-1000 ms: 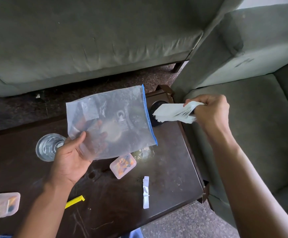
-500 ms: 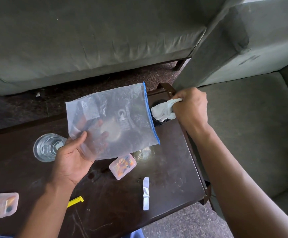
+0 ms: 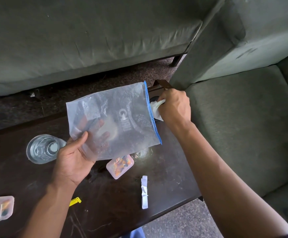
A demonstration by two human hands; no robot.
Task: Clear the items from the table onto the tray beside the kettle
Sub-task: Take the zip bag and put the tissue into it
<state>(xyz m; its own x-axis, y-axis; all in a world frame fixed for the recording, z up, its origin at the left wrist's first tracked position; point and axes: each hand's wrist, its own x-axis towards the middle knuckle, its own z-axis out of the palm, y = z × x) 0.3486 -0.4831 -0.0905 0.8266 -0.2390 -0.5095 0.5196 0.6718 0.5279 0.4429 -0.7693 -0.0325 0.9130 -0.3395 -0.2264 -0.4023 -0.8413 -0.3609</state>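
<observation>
1. Left hand [image 3: 71, 157] pinches the limp zip bag [image 3: 112, 121] by its bottom corner, held above the surface [image 3: 165, 186].
2. Right hand [image 3: 174, 107] clutches crumpled white paper [image 3: 156, 109] at the bag's blue mouth.
3. Both light, soft and slippery; best gripped at the zip edge.

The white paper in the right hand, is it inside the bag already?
Not yet: the white paper, gripped by the right hand, sits just outside the bag's blue edge.

White lettering is showing on the clear zip bag [image 3: 115, 121], turned sideways and seen through the plastic (so it is reading backwards or rotated). A large rounded first letter, perhaps a G, is standing out; the letters after it are blurring together and cannot be read. No other text is showing legibly anywhere.
</observation>
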